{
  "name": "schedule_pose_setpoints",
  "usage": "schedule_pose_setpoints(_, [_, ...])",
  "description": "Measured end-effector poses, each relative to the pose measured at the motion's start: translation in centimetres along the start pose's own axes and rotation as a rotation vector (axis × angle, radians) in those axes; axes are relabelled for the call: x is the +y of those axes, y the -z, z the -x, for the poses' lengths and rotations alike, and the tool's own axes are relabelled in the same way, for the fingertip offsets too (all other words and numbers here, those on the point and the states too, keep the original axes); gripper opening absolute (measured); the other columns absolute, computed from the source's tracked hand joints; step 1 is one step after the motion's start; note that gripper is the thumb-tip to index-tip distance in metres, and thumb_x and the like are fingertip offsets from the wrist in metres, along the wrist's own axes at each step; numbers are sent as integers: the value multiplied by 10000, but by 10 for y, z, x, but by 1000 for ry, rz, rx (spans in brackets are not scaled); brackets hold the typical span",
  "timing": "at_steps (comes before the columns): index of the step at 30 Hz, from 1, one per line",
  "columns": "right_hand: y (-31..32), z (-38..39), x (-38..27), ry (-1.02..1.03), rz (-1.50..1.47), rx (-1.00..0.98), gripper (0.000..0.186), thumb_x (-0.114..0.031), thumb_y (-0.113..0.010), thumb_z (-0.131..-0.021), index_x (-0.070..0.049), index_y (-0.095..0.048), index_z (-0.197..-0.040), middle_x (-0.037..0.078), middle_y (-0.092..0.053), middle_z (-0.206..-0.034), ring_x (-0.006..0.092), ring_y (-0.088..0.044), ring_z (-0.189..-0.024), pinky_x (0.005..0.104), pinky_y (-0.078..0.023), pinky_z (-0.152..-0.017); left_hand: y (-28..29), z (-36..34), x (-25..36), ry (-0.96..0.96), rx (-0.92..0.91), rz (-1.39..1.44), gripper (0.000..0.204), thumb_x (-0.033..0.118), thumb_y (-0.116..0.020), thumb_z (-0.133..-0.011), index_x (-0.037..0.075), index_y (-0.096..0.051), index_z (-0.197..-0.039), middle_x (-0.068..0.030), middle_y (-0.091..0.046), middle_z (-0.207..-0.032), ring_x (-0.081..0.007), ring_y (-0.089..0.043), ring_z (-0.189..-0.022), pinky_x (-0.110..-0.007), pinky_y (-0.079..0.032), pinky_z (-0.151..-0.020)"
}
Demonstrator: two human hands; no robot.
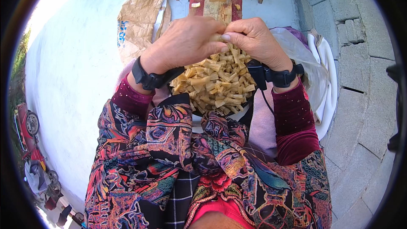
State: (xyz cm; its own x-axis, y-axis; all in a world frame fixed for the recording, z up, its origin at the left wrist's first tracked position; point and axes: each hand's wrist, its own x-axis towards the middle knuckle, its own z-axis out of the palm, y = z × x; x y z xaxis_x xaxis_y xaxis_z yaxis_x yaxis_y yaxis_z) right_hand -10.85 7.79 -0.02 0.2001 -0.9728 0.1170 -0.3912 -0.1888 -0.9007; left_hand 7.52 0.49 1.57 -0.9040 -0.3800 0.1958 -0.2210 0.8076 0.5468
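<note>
A heap of pale tan knotted strips with flared ends (pixel 214 85) fills a dark-rimmed container between my knees. Above its far side my two hands meet, fingertips almost touching. My left hand (pixel 186 40) is closed, thumb pressed against the bent fingers. My right hand (pixel 256 42) pinches from the other side with its thumb and index finger. Between them shows a small bit of a pale tan strip (pixel 216 37), mostly hidden by the fingers. Black bands with small devices circle both wrists.
Beyond the hands stands a narrow wooden bench (pixel 217 10) with red patterned cloth along its sides. A crumpled brown paper sack (pixel 142 19) lies to the left on the pale floor. White plastic sheeting (pixel 311 65) lies at right, near a grey block wall (pixel 360 89).
</note>
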Motion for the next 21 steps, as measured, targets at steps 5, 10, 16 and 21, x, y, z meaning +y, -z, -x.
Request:
schedule_pose_setpoints(5, [8, 8, -5, 64, -15, 69, 164, -123, -595, -821, 28, -607, -757, 11, -443, -526, 75, -390, -510, 251, -355, -481, 9, 4, -7, 258, -334, 476, 308, 284, -539, -895, -16, -567, -958, -122, -564, -705, -229, -557, -675, -340, -443, -627])
schedule_pose_setpoints(10, [15, 11, 1, -39, -21, 83, 181, -131, -573, -837, 32, -609, -768, 28, -504, -562, 98, -438, -536, 270, -380, -505, 3, 4, -29, 97, -203, 331, 288, 252, -531, -905, -21, -563, -988, -99, -567, -673, -186, -518, -596, -314, -431, -580])
schedule_pose_setpoints(16, [12, -34, 36, -73, 128, 376, 177, -144, -555, -831, 24, -600, -795, 108, -532, -569, 157, -467, -530, 296, -405, -525, -18, -25, -56, 332, 290, 109, 247, 351, -537, -846, 135, -637, -912, -147, -612, -724, -344, -593, -716, -420, -455, -604])
schedule_pose_setpoints(21, [5, -50, 45, -80, 109, 487, 173, -153, -572, -806, 10, -609, -757, 145, -560, -606, 203, -515, -528, 324, -425, -545, -24, -33, -72, 358, 368, 43, 285, 393, -547, -833, 140, -647, -918, -144, -623, -721, -342, -598, -715, -424, -462, -615])
